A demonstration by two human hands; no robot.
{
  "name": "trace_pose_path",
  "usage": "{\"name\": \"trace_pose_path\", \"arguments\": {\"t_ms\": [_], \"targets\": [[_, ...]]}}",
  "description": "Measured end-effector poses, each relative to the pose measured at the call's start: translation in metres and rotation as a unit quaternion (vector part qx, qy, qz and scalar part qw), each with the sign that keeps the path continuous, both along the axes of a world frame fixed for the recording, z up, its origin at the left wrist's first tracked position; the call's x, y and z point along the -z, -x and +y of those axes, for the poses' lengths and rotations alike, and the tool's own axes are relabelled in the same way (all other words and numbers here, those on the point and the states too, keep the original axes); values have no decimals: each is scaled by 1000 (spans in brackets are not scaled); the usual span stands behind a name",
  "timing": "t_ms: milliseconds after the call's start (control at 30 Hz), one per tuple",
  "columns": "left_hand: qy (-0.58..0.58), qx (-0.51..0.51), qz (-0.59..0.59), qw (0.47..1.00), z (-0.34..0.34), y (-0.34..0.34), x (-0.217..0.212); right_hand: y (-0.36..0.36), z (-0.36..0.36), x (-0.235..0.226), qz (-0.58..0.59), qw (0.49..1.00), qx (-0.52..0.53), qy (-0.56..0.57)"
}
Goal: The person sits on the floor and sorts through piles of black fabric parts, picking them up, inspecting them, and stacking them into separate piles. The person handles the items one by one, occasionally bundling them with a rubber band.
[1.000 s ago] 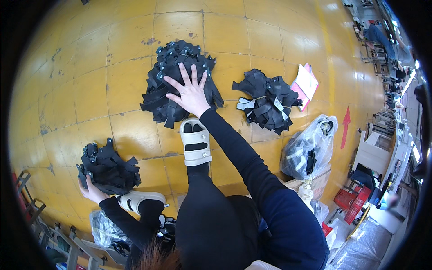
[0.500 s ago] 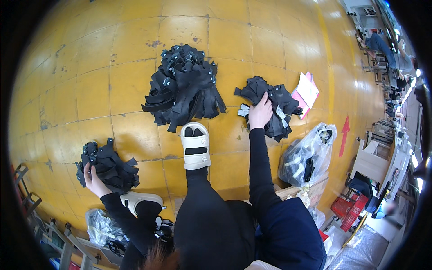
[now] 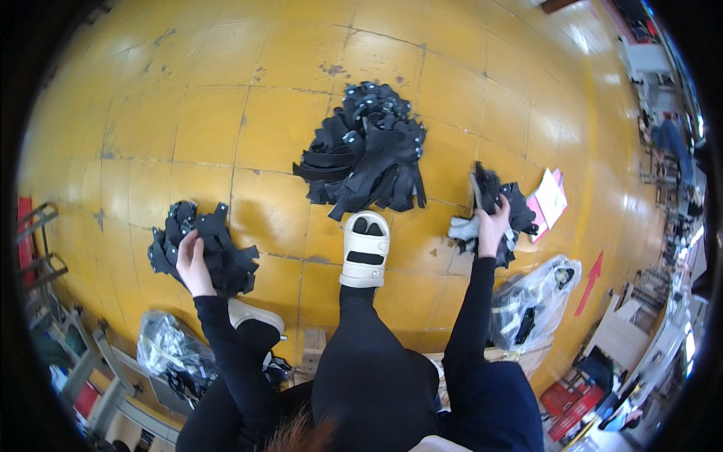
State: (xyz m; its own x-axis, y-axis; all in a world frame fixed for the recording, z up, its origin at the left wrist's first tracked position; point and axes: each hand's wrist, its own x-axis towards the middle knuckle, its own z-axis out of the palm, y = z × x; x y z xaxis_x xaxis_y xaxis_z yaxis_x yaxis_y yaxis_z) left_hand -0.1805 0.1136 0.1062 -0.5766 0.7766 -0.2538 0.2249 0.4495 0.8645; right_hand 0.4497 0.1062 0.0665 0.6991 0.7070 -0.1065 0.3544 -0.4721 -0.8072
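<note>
Three heaps of black strap pieces lie on the yellow tiled floor (image 3: 226,90). The biggest heap (image 3: 369,151) is in the middle, ahead of my white sandal (image 3: 365,248). My left hand (image 3: 190,260) rests on the left heap (image 3: 203,248), fingers curled into the straps. My right hand (image 3: 489,222) is closed around a bunch of black straps (image 3: 486,188), lifting it off the right heap (image 3: 504,218). A grey-white piece sits at that heap's left edge.
Pink and white papers (image 3: 550,200) lie right of the right heap. A clear plastic bag with dark pieces (image 3: 531,305) sits by my right knee; another bag (image 3: 169,354) lies at lower left. Metal racks and red crates line the edges.
My right hand left the middle heap, moved to the right heap and now lifts a bunch of straps from it. My left hand has crept further onto the left heap.
</note>
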Motion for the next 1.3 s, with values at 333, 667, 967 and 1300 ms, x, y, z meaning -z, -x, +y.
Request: {"name": "trace_pose_path", "arguments": {"t_ms": [333, 667, 967, 1300], "targets": [[37, 177, -112, 977, 17, -76, -11, -24, -49, -54, -47, 972, -49, -227], [226, 268, -375, 858, 16, -115, -11, 168, 36, -135, -15, 762, -577, -293], [326, 358, -4, 875, -25, -77, 82, 237, -36, -68, -127, 677, -715, 122], [268, 404, 183, 855, -31, -147, 60, 252, 9, -79, -46, 760, -647, 48]]}}
